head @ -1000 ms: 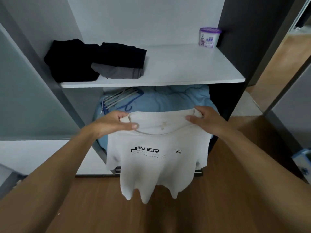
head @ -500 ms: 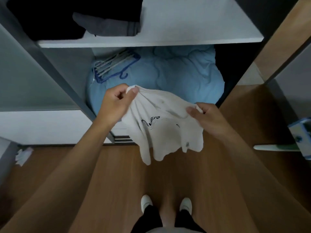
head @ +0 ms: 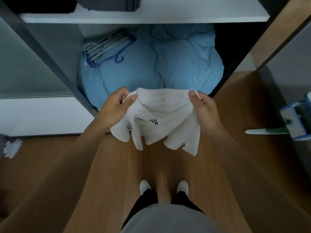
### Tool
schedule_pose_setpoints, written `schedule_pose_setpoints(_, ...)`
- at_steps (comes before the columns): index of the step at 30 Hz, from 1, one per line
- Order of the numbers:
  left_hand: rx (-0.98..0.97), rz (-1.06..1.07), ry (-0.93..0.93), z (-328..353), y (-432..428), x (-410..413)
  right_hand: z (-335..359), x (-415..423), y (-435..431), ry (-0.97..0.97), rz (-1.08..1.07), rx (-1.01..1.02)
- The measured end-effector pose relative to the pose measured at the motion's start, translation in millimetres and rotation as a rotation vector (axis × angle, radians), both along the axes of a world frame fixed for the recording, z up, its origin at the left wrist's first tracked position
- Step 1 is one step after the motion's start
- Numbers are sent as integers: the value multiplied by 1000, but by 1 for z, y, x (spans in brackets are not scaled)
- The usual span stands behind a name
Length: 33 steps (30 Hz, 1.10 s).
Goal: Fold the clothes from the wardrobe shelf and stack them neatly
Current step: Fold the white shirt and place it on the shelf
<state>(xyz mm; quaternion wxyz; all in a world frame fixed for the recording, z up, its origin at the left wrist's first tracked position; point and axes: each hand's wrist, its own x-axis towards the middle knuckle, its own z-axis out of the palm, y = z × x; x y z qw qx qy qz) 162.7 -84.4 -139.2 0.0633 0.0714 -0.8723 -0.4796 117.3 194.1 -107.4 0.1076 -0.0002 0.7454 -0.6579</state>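
Shirt, white with a creased black print near its middle, hangs in the air between both hands. It sits just above the centre of the view, over the wooden floor and in front of the wardrobe's lower bay.

The left hand holds the shirt's top edge at 10 o'clock of the cloth. Its thumb is pressed against curled fingers with the fabric pinched between them. The right hand holds the same edge at 2 o'clock, thumb on top and fingers curled behind the cloth. The top edge runs between the two grips with a slight sag. The lower part falls in uneven folds and points toward 6 o'clock, clear of the floor.

At 12 o'clock of the view runs the white shelf. Dark clothes lie on it at 11 o'clock, cut off by the top of the frame. Under the shelf a blue quilt fills the bay, just beyond the hands. Hangers, blue and pale, lie on the quilt at its 10 o'clock.

At 6 o'clock the person's white shoes stand side by side on the floor. At 3 o'clock a blue tool with a pale handle rests by the edge; I cannot tell what it is. At 9 o'clock white scraps lie on the floor.
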Motion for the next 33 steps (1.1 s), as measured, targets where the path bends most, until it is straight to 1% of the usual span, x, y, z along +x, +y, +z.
schedule_pose_setpoints(1,-45,-14,-82,-14,-3,6,0,4,-5,32,20,-10)
schedule_pose_setpoints(3,-115,40,-207,-40,-10,19,2,11,-12,106,67,-17)
schedule_pose_setpoints(5,-176,120,-268,-60,-20,32,2,18,-15,175,206,47)
schedule_pose_setpoints(7,-217,182,-225,-69,-32,40,-5,20,-12,181,399,225)
schedule_pose_setpoints(8,-207,220,-169,-71,-38,41,-12,19,-8,159,455,320)
schedule_pose_setpoints(9,-182,252,-118,-71,-43,40,-21,19,-3,112,463,394)
schedule_pose_setpoints(10,-171,252,-96,-72,-46,38,-30,18,2,52,433,449)
schedule_pose_setpoints(11,-200,210,-107,-74,-46,36,-39,18,7,-6,383,503)
schedule_pose_setpoints(12,-270,144,-149,-78,-44,35,-49,17,13,-39,319,561)
schedule_pose_setpoints(13,-345,81,-207,-83,-41,36,-57,17,18,-35,264,608)
schedule_pose_setpoints(14,-388,61,-244,-89,-37,39,-63,18,21,-6,235,643)
schedule_pose_setpoints(15,-390,96,-241,-94,-34,42,-67,20,22,28,227,671)
schedule_pose_setpoints(17,-276,263,-146,-97,-28,48,-74,25,23,96,170,745)
schedule_pose_setpoints(19,-134,387,-58,-93,-17,52,-80,29,25,172,-19,807)
schedule_pose_setpoints(20,-93,404,-43,-91,-8,53,-83,30,26,191,-102,823)
schedule_pose_setpoints(23,-31,364,-114,-89,19,55,-95,32,29,104,-195,804)
schedule_pose_setpoints(25,18,328,-228,-88,34,54,-105,33,28,-13,-243,667)
schedule_pose_setpoints(27,104,342,-302,-88,48,55,-112,38,25,-120,-259,492)
schedule_pose_setpoints(30,176,339,-302,-85,69,58,-122,55,21,-192,-213,350)
schedule_pose_setpoints(33,139,264,-298,-79,89,57,-123,65,21,-224,-196,259)
